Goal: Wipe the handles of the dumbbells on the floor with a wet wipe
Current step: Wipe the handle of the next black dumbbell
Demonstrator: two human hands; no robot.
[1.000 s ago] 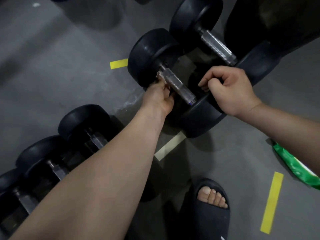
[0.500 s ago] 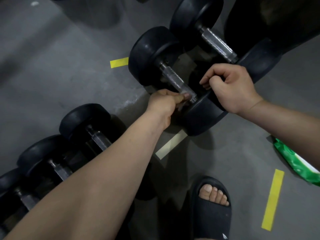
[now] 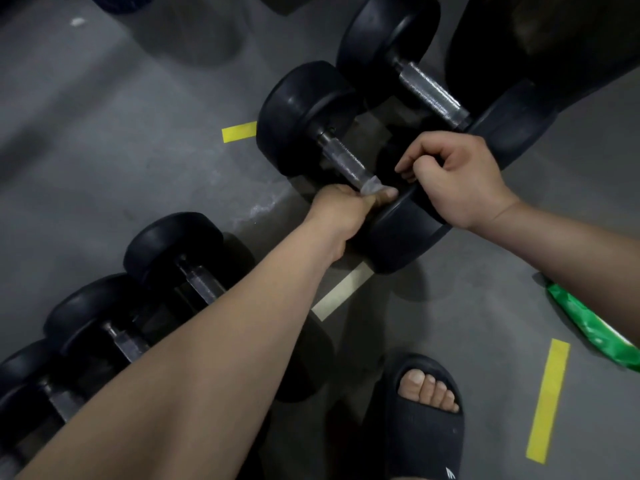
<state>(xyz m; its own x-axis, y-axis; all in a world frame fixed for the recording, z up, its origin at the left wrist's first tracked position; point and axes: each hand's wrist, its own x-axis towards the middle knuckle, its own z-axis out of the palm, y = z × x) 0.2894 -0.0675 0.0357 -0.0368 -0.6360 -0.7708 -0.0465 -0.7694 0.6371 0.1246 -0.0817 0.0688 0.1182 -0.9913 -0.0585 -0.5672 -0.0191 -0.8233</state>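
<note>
A black dumbbell (image 3: 298, 116) lies on the grey floor in the middle of the view, its metal handle (image 3: 341, 160) bare along most of its length. My left hand (image 3: 341, 211) grips the near end of that handle with a pale wet wipe (image 3: 371, 186) wrapped round it. My right hand (image 3: 457, 178) is curled over the rim of the dumbbell's near weight head (image 3: 401, 237), holding it. A second, larger dumbbell (image 3: 384, 39) lies just behind, its handle (image 3: 431, 91) uncovered.
Three smaller dumbbells (image 3: 173, 251) lie in a row at lower left, partly under my left forearm. A green wipe packet (image 3: 588, 323) lies on the floor at right. My foot in a dark slide sandal (image 3: 419, 420) stands at the bottom. Yellow tape strips (image 3: 549, 400) mark the floor.
My left hand slid with the wipe down the handle from the far weight head to the near end. My right hand stayed on the near weight head.
</note>
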